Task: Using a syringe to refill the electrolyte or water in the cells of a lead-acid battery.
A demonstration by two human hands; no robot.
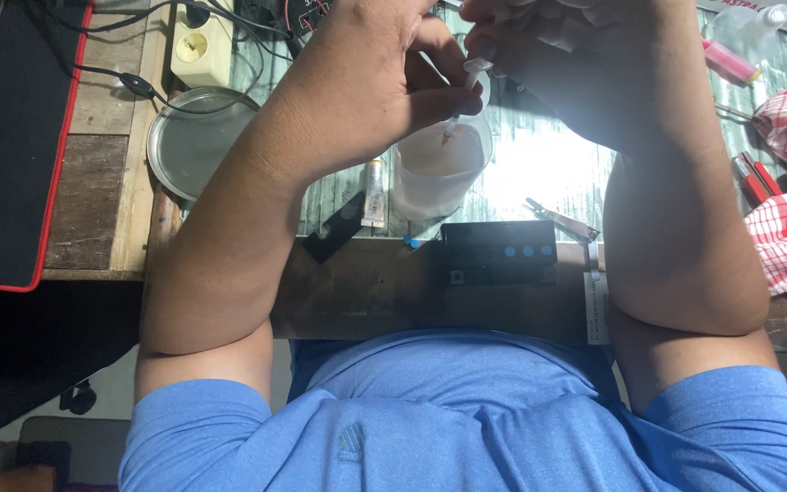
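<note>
The left hand (371, 73) and right hand (557, 55) both pinch 1 thin syringe (466, 96), fingers pressed together, forearms raised. Its long axis tilts, tip pointing down-left into the translucent cup (439, 173) just below.

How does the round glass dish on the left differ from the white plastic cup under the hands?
The glass dish is wide, shallow and clear, while the plastic cup is narrower, taller and milky white. The glass dish sits off to the left with no hand near it; the plastic cup stands right under the left hand and right hand, which hold a small syringe over it. Both are round, open-topped and upright on the bench.
</note>
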